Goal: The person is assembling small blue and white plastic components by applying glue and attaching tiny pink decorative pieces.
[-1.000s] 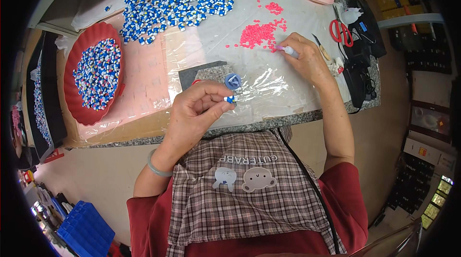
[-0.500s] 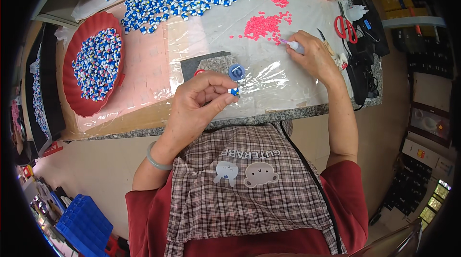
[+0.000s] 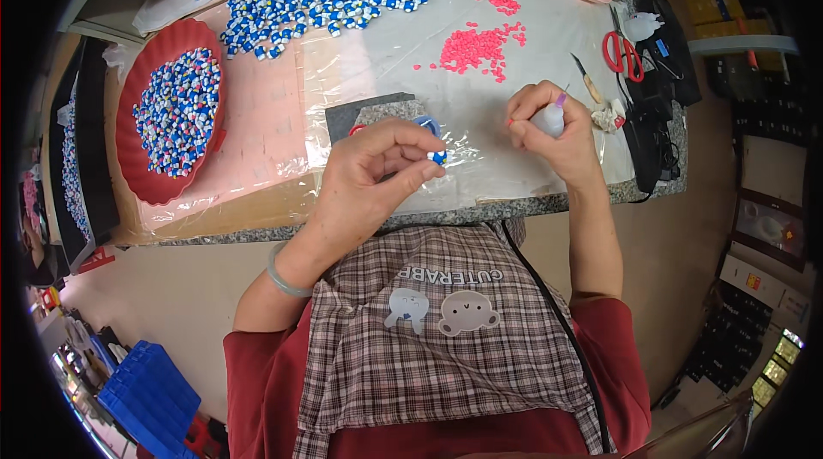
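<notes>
Where left hand pinches, blue-white piece partly hidden, blue disc too

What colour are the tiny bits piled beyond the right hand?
The tiny bits are bright pink, best seen in the head view.

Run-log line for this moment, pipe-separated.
left hand: pinching blue-and-white piece | right hand: holding purple-tipped bottle, red bit at fingertips | pink pieces: loose on sheet

head view | left fisheye, head-worn | faces down | near, above apron and bench
</notes>
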{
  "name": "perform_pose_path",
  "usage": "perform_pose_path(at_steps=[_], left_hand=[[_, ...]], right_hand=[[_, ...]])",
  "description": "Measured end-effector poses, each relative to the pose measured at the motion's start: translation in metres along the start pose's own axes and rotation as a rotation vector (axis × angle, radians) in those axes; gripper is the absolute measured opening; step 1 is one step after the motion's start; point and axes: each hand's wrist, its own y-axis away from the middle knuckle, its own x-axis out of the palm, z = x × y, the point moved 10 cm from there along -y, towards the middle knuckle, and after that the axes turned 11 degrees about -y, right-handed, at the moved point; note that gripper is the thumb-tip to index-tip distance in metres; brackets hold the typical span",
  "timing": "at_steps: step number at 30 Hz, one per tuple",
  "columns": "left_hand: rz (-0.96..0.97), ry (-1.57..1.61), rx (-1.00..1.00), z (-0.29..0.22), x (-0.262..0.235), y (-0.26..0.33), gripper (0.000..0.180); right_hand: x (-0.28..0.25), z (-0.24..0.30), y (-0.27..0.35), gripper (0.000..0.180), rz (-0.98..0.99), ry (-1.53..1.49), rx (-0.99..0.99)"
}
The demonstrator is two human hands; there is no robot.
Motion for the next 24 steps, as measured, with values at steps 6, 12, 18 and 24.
perform_pose_path(at_steps=[6,12,18,24], left_hand=[[0.039,-0.083,0.037,-0.001,0.01,-0.012,0.018],[0.052,-0.263,0.096,-0.007,0.015,-0.012,0.019],[-0.009,-0.401,0.195,-0.016,0.014,-0.009,0.02],[-0.02,-0.615,0.299,-0.029,0.019,-0.007,0.021]], right_hand=[[0.032,0.0,0.011,0.021,0.054,-0.257,0.106],[0.046,-0.008,0.014,0.024,0.012,-0.173,0.191],[0.049,-0.009,0.014,0.022,-0.008,-0.105,0.233],[0.05,-0.014,0.014,0.021,0.004,-0.064,0.243]])
